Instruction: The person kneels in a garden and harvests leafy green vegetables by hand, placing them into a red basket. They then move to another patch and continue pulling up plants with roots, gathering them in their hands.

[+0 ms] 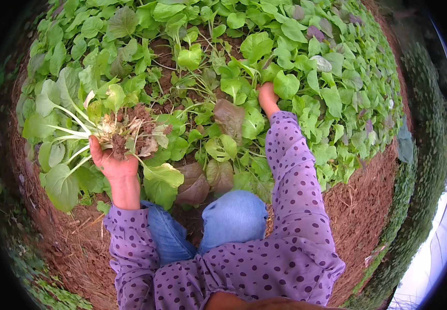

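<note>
My left hand [115,162] holds an uprooted bunch of leafy greens [78,133] at the left. Its pale stalks and broad green leaves point left, while the root end with clumps of reddish soil [140,120] points right. Farther forward and to the right, my right hand [268,97] reaches in among the standing leafy plants [256,46]. Leaves hide its fingertips, so what it touches there cannot be told. Between the hands lie a large purplish-brown leaf [229,118] and a green leaf with holes [221,148].
Dense leafy greens [347,77] spread ahead and to the right. Patches of reddish soil [165,54] show among the plants. Bare reddish earth [359,205] with dry straw borders the bed. My bent knee [234,217] in blue jeans is close to the bed's near edge.
</note>
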{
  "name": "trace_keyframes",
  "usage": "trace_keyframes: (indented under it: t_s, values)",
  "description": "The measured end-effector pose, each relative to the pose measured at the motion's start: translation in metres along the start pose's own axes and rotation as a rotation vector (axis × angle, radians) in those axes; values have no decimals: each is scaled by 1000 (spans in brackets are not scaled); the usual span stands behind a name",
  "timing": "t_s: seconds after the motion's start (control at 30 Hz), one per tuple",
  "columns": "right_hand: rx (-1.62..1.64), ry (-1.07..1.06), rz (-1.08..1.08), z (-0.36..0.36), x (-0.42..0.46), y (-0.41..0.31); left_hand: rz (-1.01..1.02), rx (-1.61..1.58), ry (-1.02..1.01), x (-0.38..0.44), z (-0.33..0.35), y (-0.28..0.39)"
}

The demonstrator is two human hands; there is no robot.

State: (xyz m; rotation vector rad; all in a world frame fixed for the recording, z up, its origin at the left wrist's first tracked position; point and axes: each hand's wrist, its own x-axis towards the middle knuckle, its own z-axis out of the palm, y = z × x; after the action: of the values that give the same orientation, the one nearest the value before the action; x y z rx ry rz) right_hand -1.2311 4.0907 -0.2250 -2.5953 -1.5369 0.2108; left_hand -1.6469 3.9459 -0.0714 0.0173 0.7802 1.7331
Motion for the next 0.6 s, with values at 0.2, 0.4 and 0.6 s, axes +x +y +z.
trace_keyframes:
  t_s: [0.2,0.4,0.6]
  values:
    - [123,-108,192,15,40,32,-2,-1,-25,1,2,-5]
    - [182,-179,275,10,34,15,9,-6,-1,-1,7,-4]
    - [278,-137,263,12,34,15,-34,-75,-44,-3,4,0]
